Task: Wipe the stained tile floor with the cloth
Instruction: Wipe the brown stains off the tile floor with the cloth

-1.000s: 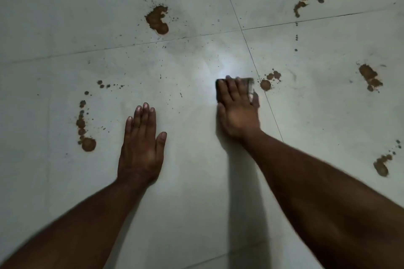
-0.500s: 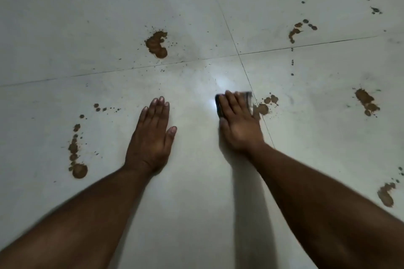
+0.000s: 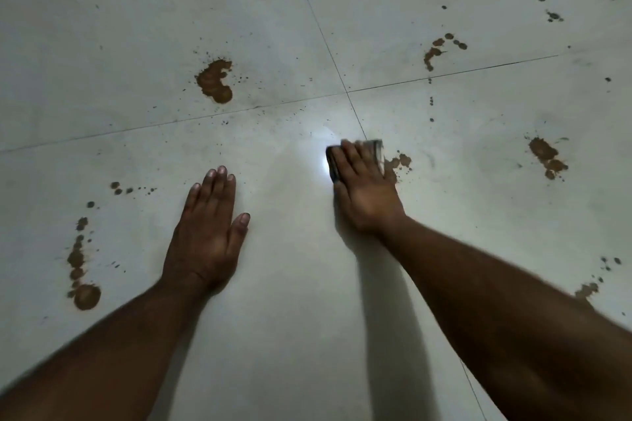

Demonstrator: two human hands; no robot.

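Since half a second ago the right hand (image 3: 364, 191) is sliding the cloth (image 3: 371, 155) toward 3 o'clock, so its edge is now touching the brown stain (image 3: 398, 164) just beside it, where a gap showed before. The left hand (image 3: 208, 232) is staying put.

The right hand is lying flat on the cloth, fingers straight and together, pressing it onto the floor (image 3: 290, 301); only a dark strip at 9 o'clock of the fingers and a blurred grey strip at 3 o'clock are showing. The cloth is sitting just below the crossing of the tile joints (image 3: 347, 91), with a bright glare spot (image 3: 323, 169) at its 9 o'clock side.

The left hand is resting palm down on the bare tile, fingers straight and close, thumb out toward 2 o'clock, holding nothing, well apart from the cloth.

Brown stains are lying all round: a large blot (image 3: 215, 82) at 11 o'clock of the left hand, a dotted trail (image 3: 80, 267) at its 9 o'clock, a patch (image 3: 547, 157) at 3 o'clock of the cloth, and a curved mark (image 3: 436, 51) at 1 o'clock.
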